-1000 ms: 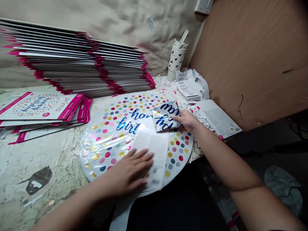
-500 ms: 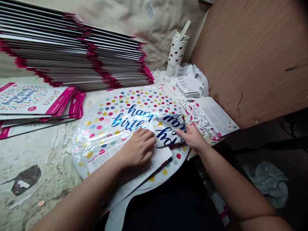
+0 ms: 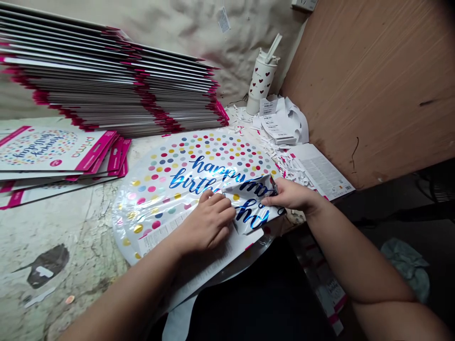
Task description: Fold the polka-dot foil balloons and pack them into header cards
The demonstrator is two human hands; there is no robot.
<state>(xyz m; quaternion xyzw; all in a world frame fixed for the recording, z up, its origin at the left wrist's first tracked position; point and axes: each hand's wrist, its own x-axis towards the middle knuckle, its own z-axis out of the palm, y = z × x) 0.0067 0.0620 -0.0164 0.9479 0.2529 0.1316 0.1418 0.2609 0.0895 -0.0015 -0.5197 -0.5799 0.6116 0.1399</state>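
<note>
Hands (image 3: 209, 221) at folded foil balloon (image 3: 253, 213)

Foil packet (image 3: 254, 208): drawn nearer, less flat
Right hand (image 3: 293, 194): lowered likewise
Left hand (image 3: 211, 220): formerly spread flat, now curled at the packet's left edge
Printed card (image 3: 209, 263): swung from lengthwise to slantwise

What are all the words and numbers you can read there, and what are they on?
"happy birth": big dotted foil; the rest is covered.
"prima": top pink-edged pack.
"happy birthday": the same pack.
Folded foil in the right hand: curly letters, cut by folds.
Too small or blurred: white card under the left hand, printed card, label strip, wall tag.
</note>
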